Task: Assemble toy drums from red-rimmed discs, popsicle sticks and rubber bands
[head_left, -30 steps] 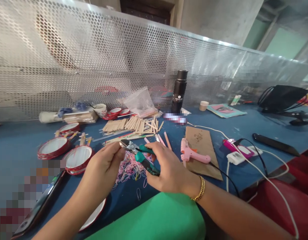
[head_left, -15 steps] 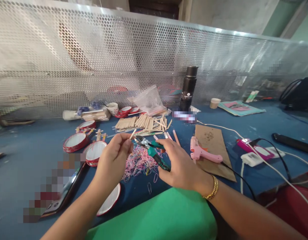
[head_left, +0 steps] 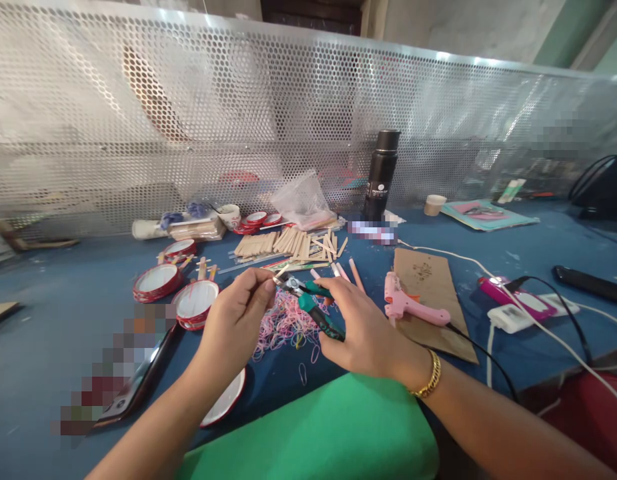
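Note:
Between the thumb and fingers of my left hand (head_left: 241, 310) is a pale wooden stick (head_left: 282, 271), most of it hidden by the hand. My right hand (head_left: 361, 327) is wrapped round the green and black handles of a pair of cutting pliers (head_left: 313, 308). The metal jaws point left and meet the stick close to my left fingertips. Whether the blades press on the wood, I cannot tell. Under both hands lies a heap of pink and multicoloured rubber bands (head_left: 283, 327). Several more wooden sticks (head_left: 298, 244) are spread behind the hands.
Red-rimmed round lids (head_left: 195, 300) and a phone (head_left: 143, 380) lie to the left. A pink glue gun (head_left: 413, 307) rests on brown cardboard (head_left: 428, 267) at right, with cables beyond. A black bottle (head_left: 381, 177) stands before the perforated metal screen (head_left: 308, 87).
The stick has tipped from nearly upright to a lower slant at the plier jaws. My hands keep almost the same place, and the whole view has shifted slightly.

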